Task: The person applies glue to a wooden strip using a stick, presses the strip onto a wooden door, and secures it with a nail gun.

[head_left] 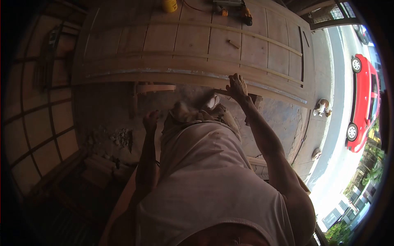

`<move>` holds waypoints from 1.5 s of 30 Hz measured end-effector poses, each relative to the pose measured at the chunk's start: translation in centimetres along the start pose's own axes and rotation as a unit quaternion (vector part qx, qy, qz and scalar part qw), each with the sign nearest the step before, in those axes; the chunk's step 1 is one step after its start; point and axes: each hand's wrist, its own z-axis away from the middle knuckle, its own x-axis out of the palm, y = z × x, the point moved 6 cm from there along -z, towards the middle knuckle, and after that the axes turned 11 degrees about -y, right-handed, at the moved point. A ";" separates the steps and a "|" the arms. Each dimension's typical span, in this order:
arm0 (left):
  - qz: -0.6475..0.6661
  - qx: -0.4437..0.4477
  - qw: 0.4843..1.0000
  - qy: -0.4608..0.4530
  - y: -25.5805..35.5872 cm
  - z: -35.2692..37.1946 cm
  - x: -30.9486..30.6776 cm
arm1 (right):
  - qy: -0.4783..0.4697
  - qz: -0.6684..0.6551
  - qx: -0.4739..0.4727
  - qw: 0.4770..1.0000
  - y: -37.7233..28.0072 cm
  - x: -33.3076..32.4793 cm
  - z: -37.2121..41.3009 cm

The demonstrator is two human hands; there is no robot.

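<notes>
A large wooden panelled door (pixel 197 45) lies flat in front of me. My right hand (pixel 237 87) reaches out to the door's near edge, its fingers closed around a thin dark tool (pixel 221 92) held against that edge. What kind of tool it is I cannot tell. My left hand (pixel 150 119) hangs lower down on the left, curled into a fist with nothing visible in it, apart from the door. My grey shirt (pixel 205 180) fills the lower middle of the view.
A yellow container (pixel 169 5) and a power drill (pixel 246 16) lie on the door's far side. A latticed frame (pixel 45 123) stands at left, rubble (pixel 119 139) lies on the floor. A dog (pixel 323 107) and a red car (pixel 363 102) are at right.
</notes>
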 end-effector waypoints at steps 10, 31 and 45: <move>0.098 0.093 0.990 0.031 14.0 -2.3 7.0 | -0.110 0.013 -0.090 0.990 -0.8 1.2 -7.2; 0.491 -0.120 0.863 -0.015 10.1 -14.5 16.0 | -0.138 -0.002 -0.190 0.972 1.0 2.8 -8.8; 0.514 0.060 0.845 -0.137 19.7 -14.0 15.1 | -0.327 -0.125 -0.117 0.929 2.2 -3.7 -11.6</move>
